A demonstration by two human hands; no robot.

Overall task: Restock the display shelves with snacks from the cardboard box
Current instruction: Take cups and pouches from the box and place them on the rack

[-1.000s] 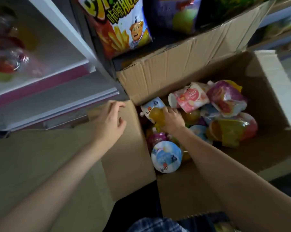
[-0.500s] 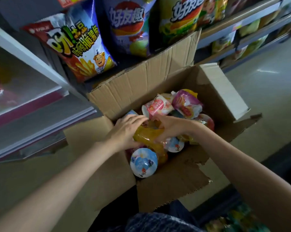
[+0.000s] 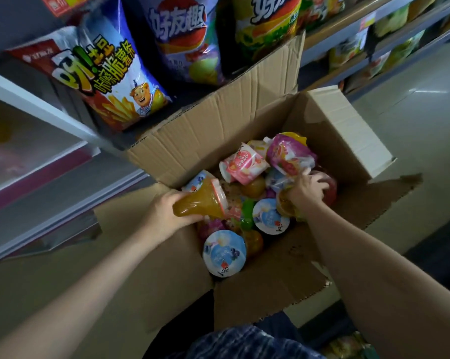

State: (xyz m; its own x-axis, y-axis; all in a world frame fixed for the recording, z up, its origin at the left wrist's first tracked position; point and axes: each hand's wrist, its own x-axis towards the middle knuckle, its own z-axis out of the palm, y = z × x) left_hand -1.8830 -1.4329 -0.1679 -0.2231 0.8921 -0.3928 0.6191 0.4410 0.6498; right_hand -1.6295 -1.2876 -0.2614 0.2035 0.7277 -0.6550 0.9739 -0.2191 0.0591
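An open cardboard box stands on the floor in front of me, filled with several jelly cups and pouches. My left hand grips an orange jelly cup by its narrow end at the box's left edge. My right hand reaches into the right side of the box, its fingers curled round a red jelly cup. A blue-lidded cup lies near the front. A pink cup and a purple pouch lie at the back.
Large chip bags stand on the low shelf behind the box. A white shelf with a pink edge is at the left. More stocked shelves run along the upper right, with pale floor beside them.
My left hand has taken the orange cup and lifted it to the box's left edge. My right hand let go of it and moved right onto the red cup.
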